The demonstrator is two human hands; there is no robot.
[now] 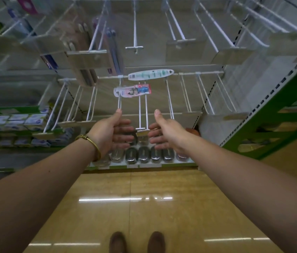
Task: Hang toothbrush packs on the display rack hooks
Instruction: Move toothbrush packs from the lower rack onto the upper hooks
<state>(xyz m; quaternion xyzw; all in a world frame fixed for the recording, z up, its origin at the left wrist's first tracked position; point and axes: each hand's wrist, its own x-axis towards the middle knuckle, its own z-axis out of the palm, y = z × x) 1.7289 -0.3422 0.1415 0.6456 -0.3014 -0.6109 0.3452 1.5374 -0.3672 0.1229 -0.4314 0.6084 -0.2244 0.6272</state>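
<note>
A pink and blue toothbrush pack (132,90) hangs sideways far back on a double white hook (142,114) in the lower row of the rack. Above it a pale green toothbrush pack (150,74) lies across the rail. My left hand (114,131) and my right hand (164,131) are held out on either side of the front end of that hook, palms facing each other, thumbs up, fingers relaxed. Neither hand holds anything. More toothbrush packs (87,52) hang on upper hooks at the left.
Several bare white hooks (178,26) with price-tag plates fill the upper and lower rows. Dark oval cases (144,154) line the shelf below my hands. Boxed goods (16,121) sit on the left shelves. A green shelf frame (280,110) stands at right. Glossy tan floor lies underfoot.
</note>
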